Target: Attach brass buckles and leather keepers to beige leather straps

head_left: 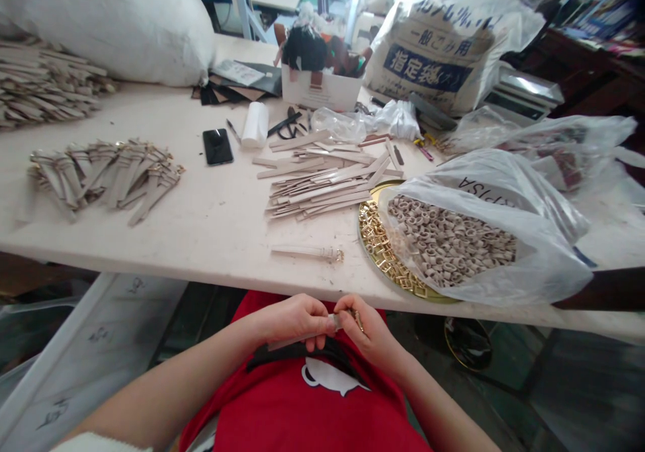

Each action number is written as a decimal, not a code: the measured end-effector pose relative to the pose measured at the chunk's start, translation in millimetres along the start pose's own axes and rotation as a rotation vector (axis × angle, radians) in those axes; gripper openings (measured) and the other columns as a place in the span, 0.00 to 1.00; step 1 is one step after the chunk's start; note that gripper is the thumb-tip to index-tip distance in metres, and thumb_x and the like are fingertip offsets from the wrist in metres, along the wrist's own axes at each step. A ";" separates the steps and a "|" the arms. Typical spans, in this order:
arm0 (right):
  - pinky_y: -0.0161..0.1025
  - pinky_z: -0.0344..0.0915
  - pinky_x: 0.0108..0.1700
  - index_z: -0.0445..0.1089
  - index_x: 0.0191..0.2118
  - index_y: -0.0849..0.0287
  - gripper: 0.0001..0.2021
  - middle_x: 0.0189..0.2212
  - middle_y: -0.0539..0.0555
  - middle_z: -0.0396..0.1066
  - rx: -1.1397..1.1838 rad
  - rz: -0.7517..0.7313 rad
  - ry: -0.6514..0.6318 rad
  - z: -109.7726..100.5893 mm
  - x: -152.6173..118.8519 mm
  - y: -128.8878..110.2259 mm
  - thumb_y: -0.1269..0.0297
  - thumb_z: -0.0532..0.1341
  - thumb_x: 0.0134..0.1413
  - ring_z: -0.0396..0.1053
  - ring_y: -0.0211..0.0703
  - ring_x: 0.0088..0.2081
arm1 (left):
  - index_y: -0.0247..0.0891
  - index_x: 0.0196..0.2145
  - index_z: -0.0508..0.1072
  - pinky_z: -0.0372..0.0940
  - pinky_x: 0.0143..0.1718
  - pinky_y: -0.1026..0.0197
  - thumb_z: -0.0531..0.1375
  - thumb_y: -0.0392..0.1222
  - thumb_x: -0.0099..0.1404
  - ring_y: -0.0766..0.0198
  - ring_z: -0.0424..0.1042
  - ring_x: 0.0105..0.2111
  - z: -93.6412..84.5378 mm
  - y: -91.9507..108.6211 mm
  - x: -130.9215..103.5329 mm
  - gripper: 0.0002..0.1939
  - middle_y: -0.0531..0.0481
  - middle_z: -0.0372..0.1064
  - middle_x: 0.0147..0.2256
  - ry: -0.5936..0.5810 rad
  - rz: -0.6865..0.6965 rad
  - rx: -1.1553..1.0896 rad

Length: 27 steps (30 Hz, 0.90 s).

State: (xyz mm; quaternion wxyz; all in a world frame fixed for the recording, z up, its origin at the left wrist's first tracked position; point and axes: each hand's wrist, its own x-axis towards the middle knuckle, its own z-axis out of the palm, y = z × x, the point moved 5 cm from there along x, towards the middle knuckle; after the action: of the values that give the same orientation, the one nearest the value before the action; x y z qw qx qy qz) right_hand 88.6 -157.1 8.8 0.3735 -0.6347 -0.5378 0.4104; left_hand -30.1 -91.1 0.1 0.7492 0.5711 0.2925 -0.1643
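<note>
My left hand (301,319) is closed on a pale beige strap (288,342), whose tail sticks out below the fingers. Close beside it, my right hand (361,328) pinches the strap's other end, where a small gold buckle (357,318) shows between the fingers. Both hands are low, in front of the red apron and just off the table edge. On the table ahead lies a single strap with a gold buckle (307,253). Beyond it is a loose pile of flat beige strips (322,187). The fingers partly hide the join of strap and buckle.
At right, a round tray holds gold buckles (385,247), with an open plastic bag (544,203) of small beige loops (448,237) on it. At left lie buckled straps (111,170) and a phone (218,146). A white box (322,89) and large sacks stand behind.
</note>
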 end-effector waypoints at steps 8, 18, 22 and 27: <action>0.35 0.61 0.31 0.61 0.38 0.56 0.07 0.27 0.50 0.65 -0.006 -0.003 0.066 1.9 -0.8 6.7 0.66 0.50 0.56 0.63 0.38 0.27 | 0.34 0.28 0.68 0.54 0.21 0.69 0.57 0.57 0.54 0.74 0.62 0.18 -1.2 -0.9 -0.9 0.20 0.52 0.69 0.25 -0.053 -0.006 -0.092; 0.37 0.62 0.33 0.61 0.39 0.57 0.07 0.27 0.51 0.68 -0.090 -0.016 0.060 0.5 -3.9 4.4 0.68 0.51 0.55 0.66 0.39 0.29 | 0.33 0.29 0.69 0.51 0.19 0.69 0.57 0.57 0.54 0.74 0.63 0.18 7.3 -7.2 3.1 0.21 0.51 0.70 0.26 -0.016 0.003 -0.144; 0.38 0.62 0.37 0.62 0.38 0.57 0.06 0.32 0.53 0.68 -0.084 -0.044 0.034 3.0 -3.3 0.8 0.67 0.51 0.55 0.66 0.41 0.34 | 0.33 0.25 0.68 0.52 0.20 0.69 0.57 0.57 0.53 0.72 0.64 0.19 10.7 0.9 5.4 0.21 0.52 0.67 0.22 0.065 0.031 -0.110; 0.34 0.61 0.28 0.59 0.41 0.57 0.09 0.27 0.49 0.64 0.166 0.028 0.136 3.1 -3.8 4.0 0.62 0.46 0.59 0.63 0.36 0.26 | 0.33 0.25 0.67 0.54 0.20 0.69 0.55 0.58 0.54 0.73 0.62 0.18 8.7 16.6 0.9 0.21 0.54 0.65 0.22 0.036 0.048 -0.008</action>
State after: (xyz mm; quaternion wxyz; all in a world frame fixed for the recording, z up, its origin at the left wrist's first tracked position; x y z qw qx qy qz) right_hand 86.9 -161.3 4.5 0.4546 -0.6356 -0.4664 0.4145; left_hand -17.6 -94.4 13.7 0.7497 0.5779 0.2930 -0.1348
